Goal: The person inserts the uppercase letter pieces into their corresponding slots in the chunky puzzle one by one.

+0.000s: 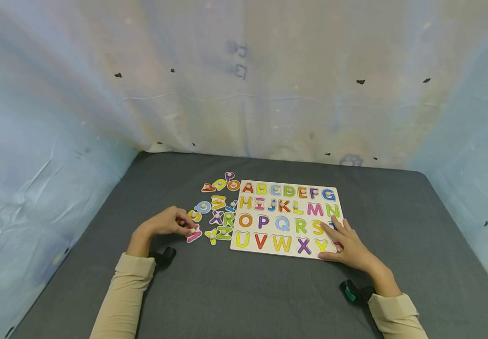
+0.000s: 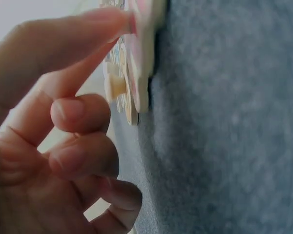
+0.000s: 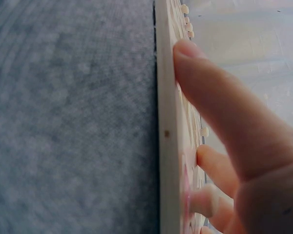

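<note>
My left hand (image 1: 172, 221) pinches a pink wooden letter piece (image 1: 195, 235) with thumb and index finger, at the near left of the loose letters. Fingertips cover part of it, so I cannot tell which letter it is. In the left wrist view the pink piece (image 2: 139, 53) is low over the dark cloth, the other fingers curled below. My right hand (image 1: 349, 245) rests spread on the near right corner of the alphabet puzzle board (image 1: 269, 255), covering some letters there. In the right wrist view the thumb presses the board's edge (image 3: 168, 146), near a knobbed pink piece (image 3: 187, 195).
Several loose knobbed letters lie left of the board, among them a purple X (image 1: 216, 217), a green R (image 1: 228, 219), a yellow Y (image 1: 211, 236) and an orange O (image 1: 233, 185). Knobbed letters fill the board's upper left. A dark grey cloth (image 1: 244, 296) covers the table; pale sheets (image 1: 290, 117) surround it.
</note>
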`<control>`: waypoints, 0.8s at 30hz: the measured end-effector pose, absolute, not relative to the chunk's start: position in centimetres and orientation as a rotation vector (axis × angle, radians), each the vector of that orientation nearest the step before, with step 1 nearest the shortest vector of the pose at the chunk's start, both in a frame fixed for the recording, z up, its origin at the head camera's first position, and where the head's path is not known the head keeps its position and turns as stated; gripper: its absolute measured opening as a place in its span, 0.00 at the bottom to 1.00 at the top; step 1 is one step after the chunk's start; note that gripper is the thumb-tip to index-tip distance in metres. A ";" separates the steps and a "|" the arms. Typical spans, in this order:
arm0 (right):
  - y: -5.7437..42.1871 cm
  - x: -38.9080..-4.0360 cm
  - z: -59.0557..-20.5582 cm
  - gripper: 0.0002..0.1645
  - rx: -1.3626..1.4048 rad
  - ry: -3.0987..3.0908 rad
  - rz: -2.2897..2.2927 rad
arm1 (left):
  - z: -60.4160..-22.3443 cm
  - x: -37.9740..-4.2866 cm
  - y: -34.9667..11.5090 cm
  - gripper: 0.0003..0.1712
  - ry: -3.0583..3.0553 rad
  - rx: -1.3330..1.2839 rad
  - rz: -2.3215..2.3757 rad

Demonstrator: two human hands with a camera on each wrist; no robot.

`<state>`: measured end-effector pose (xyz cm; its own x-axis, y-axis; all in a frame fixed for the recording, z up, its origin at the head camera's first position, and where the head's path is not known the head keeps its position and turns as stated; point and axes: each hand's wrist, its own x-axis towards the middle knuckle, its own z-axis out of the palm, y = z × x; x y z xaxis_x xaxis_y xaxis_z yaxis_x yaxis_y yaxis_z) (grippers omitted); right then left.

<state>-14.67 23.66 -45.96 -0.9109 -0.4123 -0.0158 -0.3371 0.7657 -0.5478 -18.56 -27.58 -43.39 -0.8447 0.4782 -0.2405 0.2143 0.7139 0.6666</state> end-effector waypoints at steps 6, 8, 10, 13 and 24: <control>23.7 -14.7 -45.9 0.54 -0.602 2.831 -0.831 | -43.3 -18.5 -26.9 0.08 2.613 0.520 0.964; 23.7 -14.7 -46.0 0.54 -0.600 2.833 -0.824 | -43.1 -18.5 -26.5 0.08 2.641 0.521 0.991; 23.6 -14.7 -46.0 0.54 -0.600 2.835 -0.820 | -43.0 -18.4 -26.1 0.07 2.676 0.518 1.002; 23.6 -14.6 -45.9 0.54 -0.596 2.831 -0.817 | -42.7 -18.5 -25.2 0.07 2.714 0.526 1.029; 23.6 -14.5 -45.8 0.54 -0.603 2.834 -0.831 | -41.9 -19.5 -20.9 0.06 2.765 0.689 1.078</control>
